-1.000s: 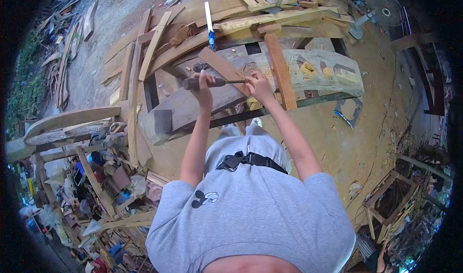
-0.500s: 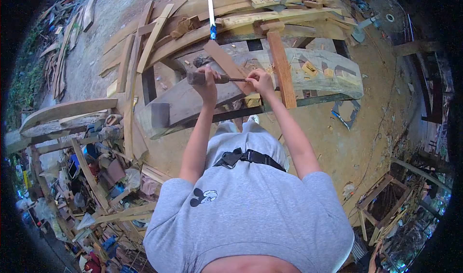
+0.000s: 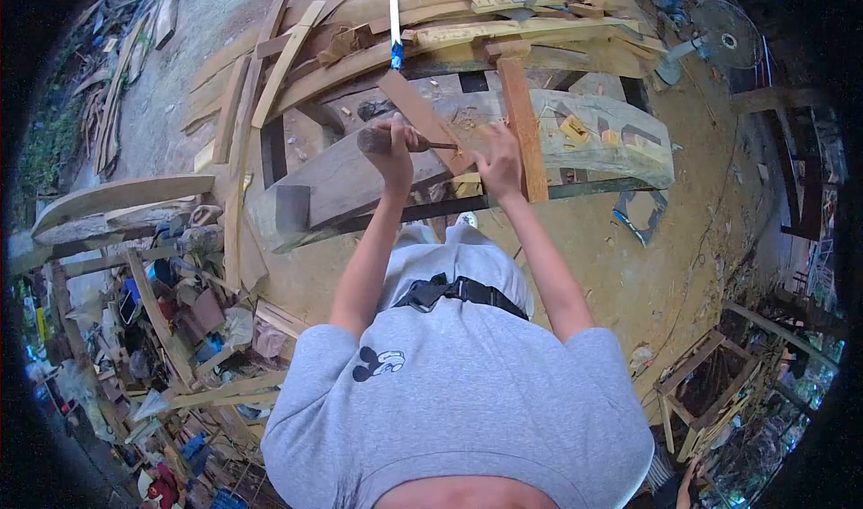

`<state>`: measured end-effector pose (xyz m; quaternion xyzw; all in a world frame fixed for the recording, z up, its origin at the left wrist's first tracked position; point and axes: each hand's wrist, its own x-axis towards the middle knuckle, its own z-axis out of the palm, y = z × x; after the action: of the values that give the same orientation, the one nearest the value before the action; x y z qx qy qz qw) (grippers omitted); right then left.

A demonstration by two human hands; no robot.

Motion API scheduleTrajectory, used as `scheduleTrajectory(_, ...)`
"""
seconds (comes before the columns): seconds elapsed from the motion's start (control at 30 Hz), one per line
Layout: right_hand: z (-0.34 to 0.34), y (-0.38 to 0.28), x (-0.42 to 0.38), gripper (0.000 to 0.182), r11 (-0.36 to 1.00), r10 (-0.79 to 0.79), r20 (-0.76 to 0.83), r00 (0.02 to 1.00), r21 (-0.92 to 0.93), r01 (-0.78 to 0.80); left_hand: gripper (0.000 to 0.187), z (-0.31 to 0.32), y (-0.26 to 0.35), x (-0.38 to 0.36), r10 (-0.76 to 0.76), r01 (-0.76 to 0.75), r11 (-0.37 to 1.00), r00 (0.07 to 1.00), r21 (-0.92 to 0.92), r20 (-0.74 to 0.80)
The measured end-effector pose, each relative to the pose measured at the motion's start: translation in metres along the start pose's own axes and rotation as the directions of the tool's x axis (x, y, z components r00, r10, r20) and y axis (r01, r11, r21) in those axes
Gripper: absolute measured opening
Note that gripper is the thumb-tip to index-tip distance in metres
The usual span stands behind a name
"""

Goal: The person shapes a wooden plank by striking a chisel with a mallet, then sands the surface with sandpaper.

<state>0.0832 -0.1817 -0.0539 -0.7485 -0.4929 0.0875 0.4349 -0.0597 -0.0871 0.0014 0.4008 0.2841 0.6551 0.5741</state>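
My left hand [image 3: 391,152] is wrapped round the thick wooden handle of a chisel-like tool [image 3: 370,140]. Its thin shaft points right, and the tip lies over the lower end of a flat reddish-brown board [image 3: 413,102]. Just right of the tip is my right hand [image 3: 500,160], its fingers apart and somewhat blurred, holding nothing that I can see. A thicker reddish wood piece [image 3: 524,131] lies beside that hand, across a large weathered grey timber [image 3: 346,185]. A small light wood block [image 3: 467,186] shows below the board's end.
Several planks [image 3: 449,32] lie beyond the timber. Wood offcuts [image 3: 573,129] rest on its right part. A fan [image 3: 726,39] stands at the upper right, a wooden frame [image 3: 707,379] at the lower right. Cluttered materials [image 3: 207,311] fill the lower left. Part of another person's arm [image 3: 686,484] shows at bottom right.
My right hand has come off the tool's shaft and its fingers have spread. The tool stays in my left hand, and the whole view has shifted slightly.
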Motion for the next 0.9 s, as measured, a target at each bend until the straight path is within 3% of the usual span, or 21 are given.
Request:
scheduleTrajectory(0.03,-0.004,-0.004,-0.001,0.034,0.959,-0.162,0.178,0.97,-0.203,0.198,0.018,0.003,0.001,0.0,-0.002,0.002,1.0,1.0,0.0,0.003)
scheduleTrajectory(0.07,0.001,-0.001,-0.006,0.034,0.959,-0.159,0.177,0.971,-0.204,0.195,0.019,0.005,0.002,0.0,0.019,-0.02,0.999,0.999,-0.027,-0.034)
scheduleTrajectory(0.13,0.014,0.008,-0.02,0.039,0.977,-0.14,0.318,0.938,-0.11,0.184,0.019,0.011,0.009,0.0,0.035,-0.038,0.998,0.997,-0.05,-0.07)
scheduleTrajectory(0.33,0.025,0.013,-0.031,0.042,0.989,-0.11,0.209,0.972,-0.078,0.129,0.024,0.006,0.019,0.007,0.025,-0.031,0.996,0.998,-0.085,-0.065)
scheduleTrajectory(0.7,0.025,0.015,-0.031,0.044,0.996,-0.087,0.2,0.976,-0.01,0.09,0.026,0.015,0.004,0.009,-0.029,0.029,0.999,1.0,-0.014,-0.01)
scheduleTrajectory(0.83,0.026,0.016,-0.03,0.044,0.995,-0.093,0.196,0.976,-0.003,0.096,0.026,0.017,0.002,0.012,0.011,-0.011,1.0,1.0,-0.006,-0.01)
scheduleTrajectory(0.9,0.025,0.016,-0.031,0.044,0.996,-0.088,0.198,0.976,-0.002,0.09,0.026,0.018,0.002,0.011,-0.003,0.004,1.0,0.997,0.009,-0.083)
